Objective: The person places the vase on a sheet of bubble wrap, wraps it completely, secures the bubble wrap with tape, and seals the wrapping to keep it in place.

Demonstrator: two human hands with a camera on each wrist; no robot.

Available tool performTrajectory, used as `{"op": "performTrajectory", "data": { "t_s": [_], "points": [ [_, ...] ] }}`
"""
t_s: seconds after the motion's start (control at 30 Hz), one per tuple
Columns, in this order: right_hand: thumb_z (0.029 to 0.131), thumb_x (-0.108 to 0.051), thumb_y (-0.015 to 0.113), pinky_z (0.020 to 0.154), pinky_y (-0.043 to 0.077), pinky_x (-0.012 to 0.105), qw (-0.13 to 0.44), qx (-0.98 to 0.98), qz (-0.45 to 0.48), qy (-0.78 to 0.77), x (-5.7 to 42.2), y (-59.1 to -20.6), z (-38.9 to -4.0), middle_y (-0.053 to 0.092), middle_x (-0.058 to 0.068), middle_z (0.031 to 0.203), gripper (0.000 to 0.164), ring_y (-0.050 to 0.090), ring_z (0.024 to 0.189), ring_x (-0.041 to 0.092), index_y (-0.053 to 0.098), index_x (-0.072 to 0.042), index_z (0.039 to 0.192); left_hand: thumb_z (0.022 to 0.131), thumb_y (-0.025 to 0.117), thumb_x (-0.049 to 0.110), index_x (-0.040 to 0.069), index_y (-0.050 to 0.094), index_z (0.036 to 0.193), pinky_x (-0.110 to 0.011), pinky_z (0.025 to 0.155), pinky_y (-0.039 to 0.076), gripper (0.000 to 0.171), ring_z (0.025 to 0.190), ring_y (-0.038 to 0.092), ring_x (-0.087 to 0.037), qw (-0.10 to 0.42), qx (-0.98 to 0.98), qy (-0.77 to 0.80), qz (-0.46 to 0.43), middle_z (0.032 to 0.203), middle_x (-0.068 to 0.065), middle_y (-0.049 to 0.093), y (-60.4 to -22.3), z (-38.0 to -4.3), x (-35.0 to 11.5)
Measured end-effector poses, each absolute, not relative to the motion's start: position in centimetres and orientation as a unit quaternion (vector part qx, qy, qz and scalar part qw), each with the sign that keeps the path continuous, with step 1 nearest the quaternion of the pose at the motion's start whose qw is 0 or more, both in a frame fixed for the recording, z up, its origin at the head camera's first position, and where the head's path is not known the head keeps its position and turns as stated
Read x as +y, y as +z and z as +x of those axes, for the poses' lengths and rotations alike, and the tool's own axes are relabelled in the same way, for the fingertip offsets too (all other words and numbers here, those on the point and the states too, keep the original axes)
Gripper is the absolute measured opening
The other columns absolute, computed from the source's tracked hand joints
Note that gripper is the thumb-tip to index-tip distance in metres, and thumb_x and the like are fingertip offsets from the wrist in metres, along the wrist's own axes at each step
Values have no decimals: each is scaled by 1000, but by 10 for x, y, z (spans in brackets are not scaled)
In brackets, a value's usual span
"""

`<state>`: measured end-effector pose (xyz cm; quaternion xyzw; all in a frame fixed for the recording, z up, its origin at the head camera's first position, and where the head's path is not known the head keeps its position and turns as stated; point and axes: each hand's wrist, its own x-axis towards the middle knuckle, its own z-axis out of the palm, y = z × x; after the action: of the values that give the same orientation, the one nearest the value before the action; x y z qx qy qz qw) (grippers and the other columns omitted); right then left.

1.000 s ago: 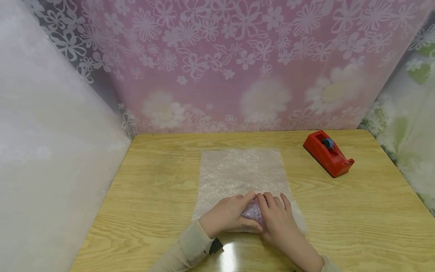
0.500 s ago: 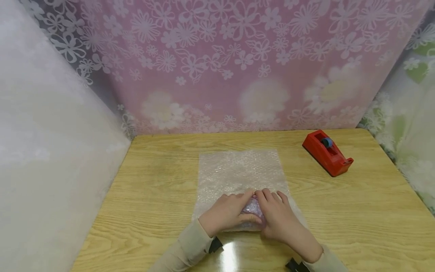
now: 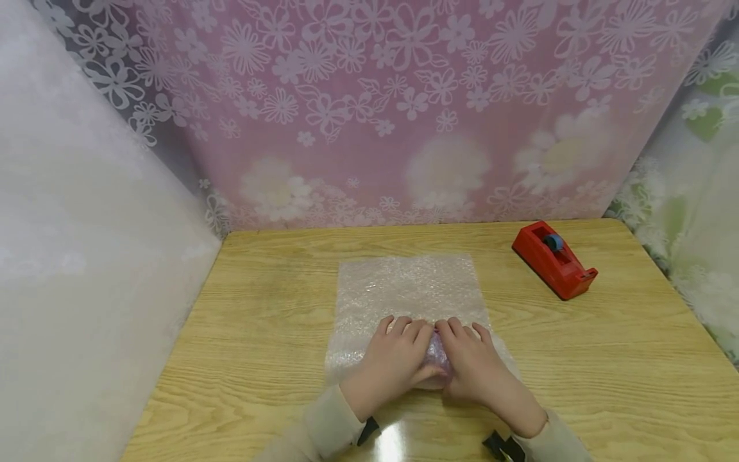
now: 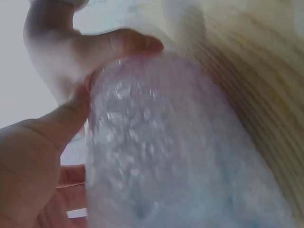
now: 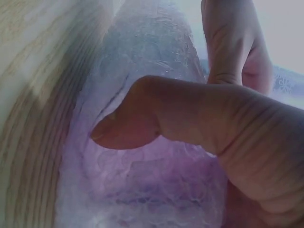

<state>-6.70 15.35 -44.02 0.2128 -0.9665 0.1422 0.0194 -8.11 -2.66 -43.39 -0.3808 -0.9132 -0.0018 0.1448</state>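
Note:
A purplish bundle rolled in bubble wrap lies at the near end of a flat bubble wrap sheet. My left hand holds its left part, fingers over the far side and thumb at the near side. Close by, my right hand grips the right part; its bent thumb presses on the purple-tinted wrap in the right wrist view. In the left wrist view, the wrapped roll fills the middle, beside the left hand. What is inside cannot be made out through the layers.
A red tape dispenser with a blue tape roll stands at the back right of the wooden table. A pink floral curtain hangs behind, with pale cloth at the left.
My left hand has shifted its hold: its fingers now spread further forward over the roll, and its thumb sits lower. My right hand keeps its grip nearly in place.

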Motion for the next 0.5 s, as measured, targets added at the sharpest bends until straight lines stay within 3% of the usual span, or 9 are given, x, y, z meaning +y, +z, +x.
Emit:
{"op": "performTrajectory", "data": {
  "t_s": [0.1, 0.2, 0.5],
  "points": [
    [49, -19, 83, 93, 37, 69, 19, -967, 213, 141, 153, -440, -68, 55, 10, 108, 78, 62, 95, 35, 52, -7, 119, 89, 55, 66, 12, 60, 124, -45, 98, 47, 66, 113, 61, -22, 196, -902, 18, -385, 121, -2, 65, -435, -74, -26],
    [50, -23, 85, 93, 37, 69, 18, -966, 215, 139, 153, -439, -69, 56, 11, 109, 78, 63, 96, 35, 53, -6, 119, 92, 55, 62, 8, 60, 129, -49, 102, 44, 66, 117, 60, -25, 215, -897, 37, -385, 126, -6, 64, -438, -68, -25],
    [44, -28, 91, 97, 31, 70, -31, -967, 202, 156, 155, -434, -76, 58, 17, 121, 94, 58, 111, 38, 52, -2, 125, 76, 63, 64, -5, 42, 144, -62, 107, 31, 99, 128, 51, -38, 160, -917, 61, -361, 142, -23, 50, -448, -56, -19]
  ]
}}
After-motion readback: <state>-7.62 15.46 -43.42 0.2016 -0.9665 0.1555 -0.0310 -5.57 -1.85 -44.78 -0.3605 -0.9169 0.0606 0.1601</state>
